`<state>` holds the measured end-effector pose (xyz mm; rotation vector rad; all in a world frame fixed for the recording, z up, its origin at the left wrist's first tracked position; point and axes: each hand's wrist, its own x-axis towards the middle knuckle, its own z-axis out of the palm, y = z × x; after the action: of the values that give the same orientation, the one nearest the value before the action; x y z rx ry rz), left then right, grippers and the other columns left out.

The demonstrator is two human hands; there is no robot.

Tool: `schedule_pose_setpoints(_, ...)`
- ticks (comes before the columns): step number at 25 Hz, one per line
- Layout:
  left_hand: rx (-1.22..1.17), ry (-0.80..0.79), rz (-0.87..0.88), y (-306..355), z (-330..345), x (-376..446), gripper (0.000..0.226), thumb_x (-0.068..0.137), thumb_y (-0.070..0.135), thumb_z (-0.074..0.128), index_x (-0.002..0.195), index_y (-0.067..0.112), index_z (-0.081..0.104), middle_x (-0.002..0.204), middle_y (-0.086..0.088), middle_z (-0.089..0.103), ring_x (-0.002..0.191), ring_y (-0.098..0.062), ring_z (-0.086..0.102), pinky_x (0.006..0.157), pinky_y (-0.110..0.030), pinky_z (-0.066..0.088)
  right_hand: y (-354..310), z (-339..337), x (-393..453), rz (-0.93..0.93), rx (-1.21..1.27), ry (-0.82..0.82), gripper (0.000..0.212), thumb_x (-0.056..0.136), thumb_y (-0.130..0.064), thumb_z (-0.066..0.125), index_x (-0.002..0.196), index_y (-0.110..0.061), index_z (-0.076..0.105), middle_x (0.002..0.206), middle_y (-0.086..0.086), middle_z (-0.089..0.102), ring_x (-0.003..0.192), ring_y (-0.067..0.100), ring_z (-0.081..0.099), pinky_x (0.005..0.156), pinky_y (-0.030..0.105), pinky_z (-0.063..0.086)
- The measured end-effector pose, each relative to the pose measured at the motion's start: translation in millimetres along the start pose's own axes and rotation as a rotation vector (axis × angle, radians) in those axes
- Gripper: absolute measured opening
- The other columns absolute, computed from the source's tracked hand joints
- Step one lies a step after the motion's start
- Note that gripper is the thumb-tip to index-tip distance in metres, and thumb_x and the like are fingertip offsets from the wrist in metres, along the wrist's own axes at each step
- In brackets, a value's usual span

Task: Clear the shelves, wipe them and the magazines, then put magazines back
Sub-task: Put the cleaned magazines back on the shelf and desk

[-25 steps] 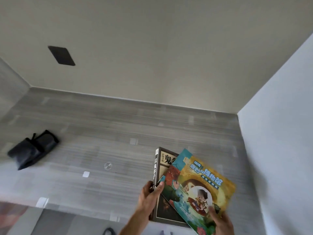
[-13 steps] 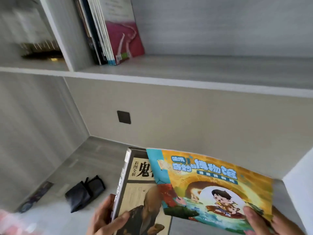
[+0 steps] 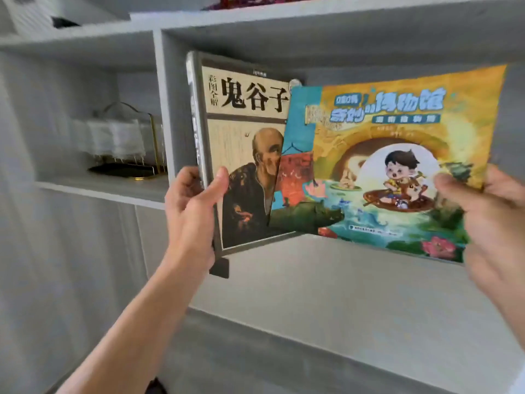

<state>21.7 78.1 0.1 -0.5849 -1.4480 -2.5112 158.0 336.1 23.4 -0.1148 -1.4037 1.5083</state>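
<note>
My left hand [image 3: 193, 203] grips the spine edge of a thick dark book [image 3: 241, 132] with a beige cover and a painted old man, thumb on the front. My right hand [image 3: 494, 223] holds the right edge of a thin colourful children's magazine [image 3: 397, 155] with a cartoon boy in a boat. The magazine overlaps the book's right side. Both are raised upright in front of the grey shelf compartment [image 3: 341, 32], hiding most of its inside.
A vertical divider [image 3: 164, 109] separates this compartment from the left one, where a gold wire rack with white items [image 3: 125, 140] stands. A dark wall socket [image 3: 220, 268] shows below the book. The counter surface [image 3: 312, 351] lies lower down.
The view swung up from the counter to the shelves. Both hands lifted the book and the magazine from low over the counter up to shelf height.
</note>
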Motion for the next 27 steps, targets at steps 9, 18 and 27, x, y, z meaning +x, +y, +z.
schedule_pose_setpoints(9, 0.229, 0.209, 0.278, -49, 46, 119, 0.024, 0.087, 0.027, 0.070, 0.093, 0.021, 0.048, 0.095, 0.000, 0.061, 0.094, -0.019, 0.061, 0.091, -0.041, 0.052, 42, 38, 51, 0.153, -0.165, 0.021, 0.018, 0.086, 0.000, 0.069, 0.087, -0.018, 0.070, 0.075, -0.011, 0.072, 0.060, 0.002, 0.064, 0.053, 0.014, 0.049)
schedule_pose_setpoints(18, 0.604, 0.319, 0.223, -101, 47, 165, 0.043, 0.077, 0.020, 0.078, 0.107, 0.018, 0.048, 0.114, -0.002, 0.043, 0.104, -0.025, 0.049, 0.092, -0.034, 0.042, 87, 43, 66, 0.228, -0.244, 0.005, 0.022, 0.079, 0.007, 0.060, 0.084, -0.011, 0.072, 0.078, 0.001, 0.074, 0.070, 0.019, 0.063, 0.065, 0.026, 0.047)
schedule_pose_setpoints(27, 0.385, -0.324, 0.120, -52, 2, 96, 0.032, 0.088, 0.045, 0.067, 0.103, 0.017, 0.064, 0.084, 0.008, 0.067, 0.073, -0.002, 0.058, 0.070, -0.017, 0.047, 103, 113, 88, 0.205, -0.037, -0.071, 0.032, 0.087, 0.012, 0.057, 0.090, -0.018, 0.065, 0.084, -0.006, 0.073, 0.075, 0.009, 0.067, 0.066, 0.026, 0.050)
